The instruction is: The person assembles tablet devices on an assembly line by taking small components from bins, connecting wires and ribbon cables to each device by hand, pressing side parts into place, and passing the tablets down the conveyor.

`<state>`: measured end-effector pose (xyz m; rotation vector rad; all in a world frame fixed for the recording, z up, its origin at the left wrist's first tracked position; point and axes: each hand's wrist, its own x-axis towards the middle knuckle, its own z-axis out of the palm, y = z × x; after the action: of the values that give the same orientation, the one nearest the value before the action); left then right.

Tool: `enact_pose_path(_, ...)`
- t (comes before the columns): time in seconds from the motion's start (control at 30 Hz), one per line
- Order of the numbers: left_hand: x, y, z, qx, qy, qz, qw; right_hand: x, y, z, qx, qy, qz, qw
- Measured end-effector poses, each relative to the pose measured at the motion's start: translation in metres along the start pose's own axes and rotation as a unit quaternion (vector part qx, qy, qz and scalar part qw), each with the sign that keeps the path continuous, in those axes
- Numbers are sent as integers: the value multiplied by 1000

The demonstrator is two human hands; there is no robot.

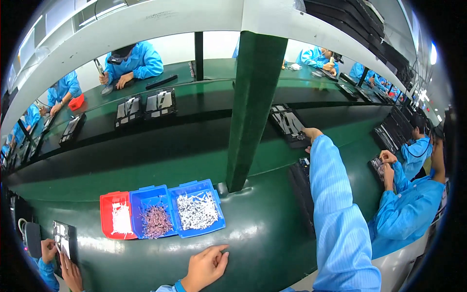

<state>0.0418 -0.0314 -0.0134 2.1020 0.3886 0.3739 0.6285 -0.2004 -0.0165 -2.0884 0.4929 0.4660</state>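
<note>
My right arm [335, 209] reaches far forward in its blue striped sleeve. At its end my right hand [313, 135] grips the near right edge of a black tray [297, 142], which holds an assembly of flat silvery-grey strips [288, 120]; its fingertips are partly hidden. My left hand [206, 267] rests low over the green bench [262, 263] and holds nothing. Its index finger and thumb stand apart while the other fingers curl. Beyond that hand lie a red bin [105, 221] of white pieces, a blue bin [137, 194] of pinkish pieces and another blue bin [221, 221] of white-and-black pieces.
A green post [253, 107] rises between my hands. Black trays [304, 199] lie beside my right arm. More trays of parts [160, 102] sit on the far raised ledge. Co-workers work at left [70, 272], right [408, 204] and across the bench [141, 61].
</note>
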Motion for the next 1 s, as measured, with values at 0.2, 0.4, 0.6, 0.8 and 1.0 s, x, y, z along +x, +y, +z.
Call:
enact_pose_path(0.2,6,-4,-1,21,7,11,1000,14,2,-10,345,-60,0,937)
enact_pose_path(0.4,6,-12,12,-85,-32,-60,994,-39,-17,-66,349,-23,-167,922)
enact_pose_path(0.6,3,34,25,-403,-203,-114,885,-268,130,-144,436,-49,-319,840)
enact_pose_path(0.8,-12,71,84,-562,-314,-110,757,-419,307,-100,460,-11,-218,861)
enact_pose_path(1.0,-62,63,51,-511,-23,-150,846,-355,316,-120,428,-238,-115,864)
